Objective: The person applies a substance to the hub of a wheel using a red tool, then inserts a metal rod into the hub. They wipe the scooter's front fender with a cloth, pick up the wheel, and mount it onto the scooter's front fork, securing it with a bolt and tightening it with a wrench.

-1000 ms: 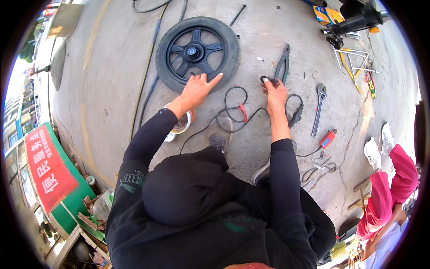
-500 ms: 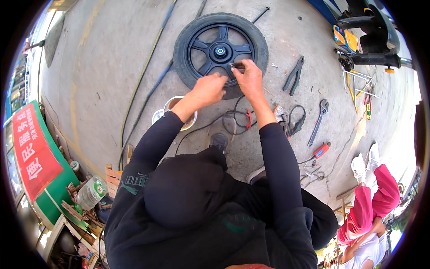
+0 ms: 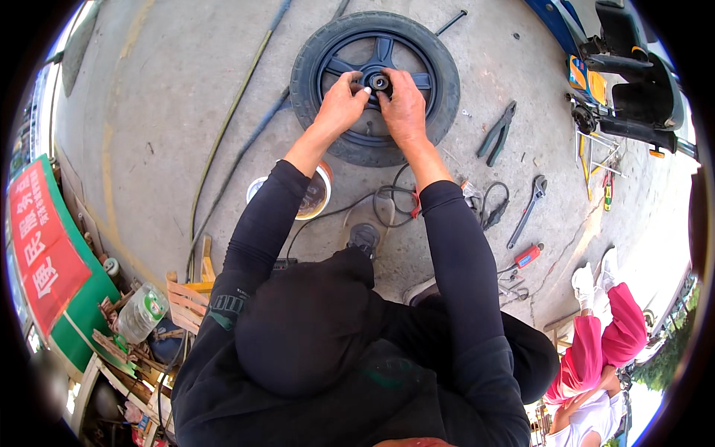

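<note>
While the left hand [image 3: 344, 103] and right hand [image 3: 403, 108] curl at opposite sides of the hub [image 3: 380, 83], whether the 2 hands grasp a part cannot be told. The hub is central in the black wheel [image 3: 370, 153], lying flat on the concrete floor [image 3: 179, 97]. Pliers [image 3: 504, 124] and an adjustable wrench [image 3: 527, 213] lie rightward.

White characters [image 3: 41, 242] stand on a red-and-green signboard [image 3: 65, 287].

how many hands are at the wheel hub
2: the left hand on the left side of the hub, the right hand on its right.
</note>
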Motion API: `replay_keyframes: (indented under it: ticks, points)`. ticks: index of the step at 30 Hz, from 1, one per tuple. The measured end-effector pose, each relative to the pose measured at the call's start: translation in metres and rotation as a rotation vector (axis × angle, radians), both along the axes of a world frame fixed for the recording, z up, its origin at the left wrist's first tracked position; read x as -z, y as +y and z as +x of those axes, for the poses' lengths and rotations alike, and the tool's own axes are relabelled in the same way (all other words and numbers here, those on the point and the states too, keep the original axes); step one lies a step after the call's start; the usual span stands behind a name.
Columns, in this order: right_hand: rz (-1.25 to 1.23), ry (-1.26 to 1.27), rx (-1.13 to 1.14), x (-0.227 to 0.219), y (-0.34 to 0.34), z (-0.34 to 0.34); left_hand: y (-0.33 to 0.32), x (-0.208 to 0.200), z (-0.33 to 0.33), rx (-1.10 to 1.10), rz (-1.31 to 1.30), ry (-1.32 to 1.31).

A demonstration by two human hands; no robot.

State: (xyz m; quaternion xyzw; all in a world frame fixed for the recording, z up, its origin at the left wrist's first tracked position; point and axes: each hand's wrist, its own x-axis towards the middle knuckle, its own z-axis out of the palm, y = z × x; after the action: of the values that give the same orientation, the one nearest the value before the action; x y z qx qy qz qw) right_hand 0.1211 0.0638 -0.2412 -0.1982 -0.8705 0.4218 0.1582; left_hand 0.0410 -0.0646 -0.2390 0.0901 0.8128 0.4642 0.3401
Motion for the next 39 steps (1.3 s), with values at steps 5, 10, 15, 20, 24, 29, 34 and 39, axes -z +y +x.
replay_keyframes:
  ticks: [5, 10, 15, 20, 24, 29, 34, 39]
  points:
    - [-0.052, 0.028, -0.006, 0.005, -0.001, 0.0, 0.009, 0.007, -0.001, 0.009, -0.002, 0.069]
    - [-0.357, -0.054, 0.229, 0.01, 0.005, 0.005, 0.009, 0.015, -0.007, 0.012, -0.013, 0.068]
    - [-0.922, -0.179, 0.292, 0.019, 0.009, -0.006, 0.011, 0.012, -0.005, 0.045, -0.018, 0.076]
    - [-0.893, -0.181, 0.337, 0.027, 0.003, -0.015, 0.011, 0.006, -0.009, 0.046, -0.002, -0.056]
    - [-0.863, -0.246, 0.332, 0.027, 0.006, -0.014, 0.019, -0.016, -0.009, -0.026, -0.024, -0.211]
    - [-0.975, -0.295, 0.322, 0.011, 0.015, -0.026, 0.022, -0.016, -0.024, -0.039, -0.062, -0.273]
    - [-0.94, -0.302, 0.284, 0.016, 0.019, -0.031, 0.024, -0.009, -0.023, -0.023, -0.072, -0.233]
    - [-0.551, -0.194, 0.241, 0.034, 0.013, -0.026, 0.028, -0.002, -0.023, -0.019, -0.037, -0.257]
